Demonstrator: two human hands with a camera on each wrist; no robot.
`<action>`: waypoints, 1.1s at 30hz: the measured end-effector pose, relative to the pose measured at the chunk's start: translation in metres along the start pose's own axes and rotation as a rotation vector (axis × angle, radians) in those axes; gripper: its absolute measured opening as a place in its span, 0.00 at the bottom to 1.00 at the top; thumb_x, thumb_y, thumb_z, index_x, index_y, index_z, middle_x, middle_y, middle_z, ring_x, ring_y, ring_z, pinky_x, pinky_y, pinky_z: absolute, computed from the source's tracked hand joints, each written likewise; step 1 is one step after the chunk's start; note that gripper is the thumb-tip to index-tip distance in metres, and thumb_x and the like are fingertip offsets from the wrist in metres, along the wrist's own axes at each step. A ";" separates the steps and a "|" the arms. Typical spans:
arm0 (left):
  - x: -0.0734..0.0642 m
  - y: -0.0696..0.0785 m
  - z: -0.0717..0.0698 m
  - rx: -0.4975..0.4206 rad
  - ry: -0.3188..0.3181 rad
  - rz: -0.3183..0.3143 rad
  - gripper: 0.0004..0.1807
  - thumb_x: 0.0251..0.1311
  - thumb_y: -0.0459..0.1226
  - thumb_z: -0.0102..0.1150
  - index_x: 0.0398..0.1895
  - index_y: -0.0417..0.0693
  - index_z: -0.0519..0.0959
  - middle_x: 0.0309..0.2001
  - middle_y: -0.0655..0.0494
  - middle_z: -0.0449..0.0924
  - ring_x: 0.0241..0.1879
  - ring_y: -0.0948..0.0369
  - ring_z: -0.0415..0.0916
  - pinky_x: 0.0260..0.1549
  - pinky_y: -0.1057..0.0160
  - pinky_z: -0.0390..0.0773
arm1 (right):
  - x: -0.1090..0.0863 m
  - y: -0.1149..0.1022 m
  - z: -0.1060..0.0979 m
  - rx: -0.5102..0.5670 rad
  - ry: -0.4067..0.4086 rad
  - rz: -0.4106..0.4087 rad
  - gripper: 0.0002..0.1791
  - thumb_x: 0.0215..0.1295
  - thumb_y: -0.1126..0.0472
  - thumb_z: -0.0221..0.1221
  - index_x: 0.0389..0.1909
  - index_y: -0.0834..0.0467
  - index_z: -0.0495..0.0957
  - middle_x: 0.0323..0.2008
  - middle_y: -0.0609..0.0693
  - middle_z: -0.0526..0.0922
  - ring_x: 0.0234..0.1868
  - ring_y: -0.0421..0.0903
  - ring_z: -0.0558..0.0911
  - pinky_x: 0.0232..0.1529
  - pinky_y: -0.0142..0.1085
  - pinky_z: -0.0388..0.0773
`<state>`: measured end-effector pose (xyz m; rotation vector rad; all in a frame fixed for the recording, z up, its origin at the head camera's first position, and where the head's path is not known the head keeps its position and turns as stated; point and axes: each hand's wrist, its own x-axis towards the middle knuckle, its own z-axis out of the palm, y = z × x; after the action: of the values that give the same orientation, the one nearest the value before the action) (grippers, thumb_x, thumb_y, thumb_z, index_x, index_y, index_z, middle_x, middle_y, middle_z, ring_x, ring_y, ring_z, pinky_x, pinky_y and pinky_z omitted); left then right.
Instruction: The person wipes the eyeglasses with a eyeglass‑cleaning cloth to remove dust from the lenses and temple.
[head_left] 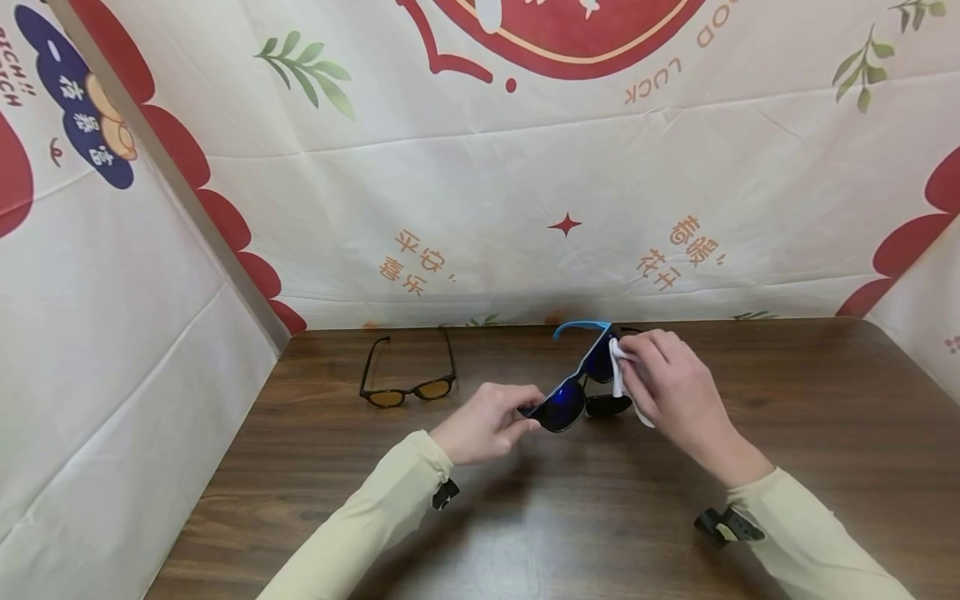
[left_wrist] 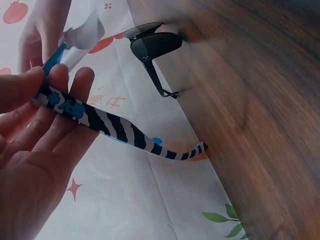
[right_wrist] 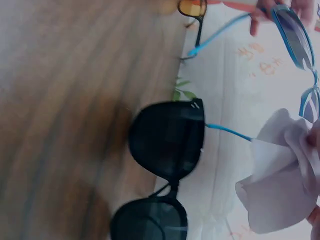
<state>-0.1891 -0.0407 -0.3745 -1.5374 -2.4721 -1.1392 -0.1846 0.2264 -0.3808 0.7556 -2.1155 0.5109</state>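
Note:
My left hand (head_left: 487, 423) pinches one end of a pair of blue-framed sunglasses (head_left: 561, 407) with dark blue lenses, tilted above the table. In the left wrist view, the zebra-striped temple arm (left_wrist: 117, 126) extends past the fingers, and the thumb presses near the hinge. A white cloth (head_left: 618, 371) is pinched in my right hand (head_left: 678, 398), at the far lens end of the same sunglasses. Part of that lens is hidden behind cloth and fingers. Hanging folds of the cloth (right_wrist: 275, 185) show in the right wrist view.
Black sunglasses (right_wrist: 167, 140) sit on the wooden table (head_left: 315, 492) behind the held pair, partly covered in the head view. Left of the hands lie dark-framed glasses with amber lenses (head_left: 386, 399), arms unfolded. A printed white cloth backdrop (head_left: 480, 200) rises at the table's back edge.

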 end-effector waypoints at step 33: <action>-0.001 -0.004 0.005 0.015 0.007 0.058 0.07 0.59 0.26 0.62 0.39 0.40 0.77 0.35 0.53 0.82 0.35 0.69 0.76 0.39 0.71 0.77 | 0.012 -0.019 0.005 0.065 0.033 -0.124 0.18 0.73 0.53 0.47 0.41 0.64 0.78 0.37 0.56 0.77 0.35 0.51 0.77 0.32 0.45 0.77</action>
<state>-0.1900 -0.0393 -0.3812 -1.5869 -2.4085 -1.1132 -0.1812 0.2054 -0.3725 0.9031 -2.0147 0.5236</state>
